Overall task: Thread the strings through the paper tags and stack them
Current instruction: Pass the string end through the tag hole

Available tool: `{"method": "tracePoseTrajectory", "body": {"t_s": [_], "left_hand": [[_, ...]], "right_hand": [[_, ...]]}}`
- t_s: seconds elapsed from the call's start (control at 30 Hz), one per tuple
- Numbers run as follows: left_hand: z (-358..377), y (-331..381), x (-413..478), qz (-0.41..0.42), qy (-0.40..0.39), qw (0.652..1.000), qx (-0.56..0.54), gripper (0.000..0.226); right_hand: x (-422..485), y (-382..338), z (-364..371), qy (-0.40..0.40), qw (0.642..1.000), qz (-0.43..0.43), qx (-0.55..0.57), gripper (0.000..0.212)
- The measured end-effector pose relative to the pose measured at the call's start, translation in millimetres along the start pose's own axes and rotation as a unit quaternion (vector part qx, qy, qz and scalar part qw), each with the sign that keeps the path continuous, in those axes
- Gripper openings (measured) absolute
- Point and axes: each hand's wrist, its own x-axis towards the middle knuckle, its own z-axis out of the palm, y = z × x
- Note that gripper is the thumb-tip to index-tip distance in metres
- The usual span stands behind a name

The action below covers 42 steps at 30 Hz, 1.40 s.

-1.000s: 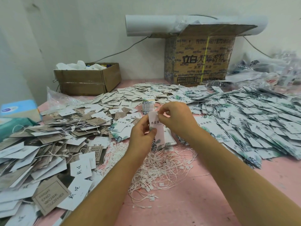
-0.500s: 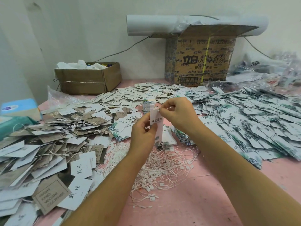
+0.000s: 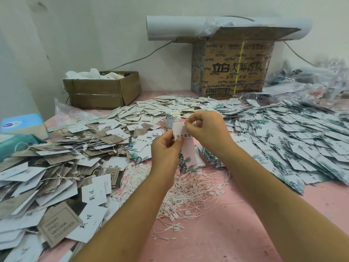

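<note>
The pink counter (image 3: 245, 233) is buried under paper tags: a broad heap of leaf-printed tags (image 3: 292, 140) on the right and a heap of brown and white tags (image 3: 56, 167) on the left, several with strings through them. Between them, near the person, lies a tangle of loose white strings (image 3: 188, 190). Above it the left hand (image 3: 166, 150) curls round one leaf-printed tag (image 3: 188, 154), thumb pressed on its face, holding it upright. The right hand (image 3: 205, 129) pinches a thin string (image 3: 195, 121) in its fingertips at the tag's top edge, beside the small punched hole (image 3: 183, 125). To do this well, I judge, hold the tag steady with the hole clear of the thumb, feed the string's end straight through, then draw it across before laying the tag on a heap.
</note>
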Motion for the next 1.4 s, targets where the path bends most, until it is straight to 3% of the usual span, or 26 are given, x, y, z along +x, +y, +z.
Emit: {"method": "tracePoseTrajectory", "body": {"t_s": [0.47, 0.57, 0.67, 0.77, 0.97, 1.1, 1.2, 1.3, 1.4], "left_hand": [[-0.8, 1.6, -0.2, -0.002, 0.002, 1.0, 0.017, 0.033], [0.2, 2.8, 0.1, -0.02, -0.003, 0.999, -0.031, 0.022], [-3.2, 5.0, 4.3, -0.058, -0.001, 0.991, -0.124, 0.032], [-6.8, 6.1, 6.1, -0.087, -0.004, 0.978, -0.189, 0.022], [-10.2, 2.4, 6.2, -0.089, -0.01, 0.976, -0.197, 0.004], [-9.8, 5.5, 8.4, -0.099, 0.003, 0.98, -0.173, 0.013], [-8.8, 10.5, 11.9, -0.115, 0.055, 0.965, -0.229, 0.018], [-14.2, 12.2, 14.7, -0.146, 0.117, 0.923, -0.336, 0.016], [-21.3, 11.2, 14.2, -0.161, 0.152, 0.904, -0.365, 0.017]], "right_hand": [[0.2, -0.4, 1.3, -0.025, 0.999, -0.021, -0.035, 0.008], [0.9, 0.7, 2.3, -0.021, 0.999, -0.021, -0.023, 0.01], [0.0, 1.1, 3.6, -0.01, 1.0, -0.018, 0.002, 0.01], [-1.1, 0.4, 4.0, -0.023, 0.999, -0.023, 0.027, 0.009], [-0.4, -0.7, 3.9, -0.082, 0.995, -0.028, 0.047, 0.008], [-0.3, -0.4, 3.4, -0.103, 0.992, -0.03, 0.073, 0.011], [2.8, 5.5, -0.5, -0.107, 0.99, 0.021, 0.089, 0.01], [6.5, 13.9, -10.6, -0.099, 0.982, 0.112, 0.114, 0.014], [9.2, 20.8, -19.5, -0.087, 0.976, 0.158, 0.125, 0.018]]}}
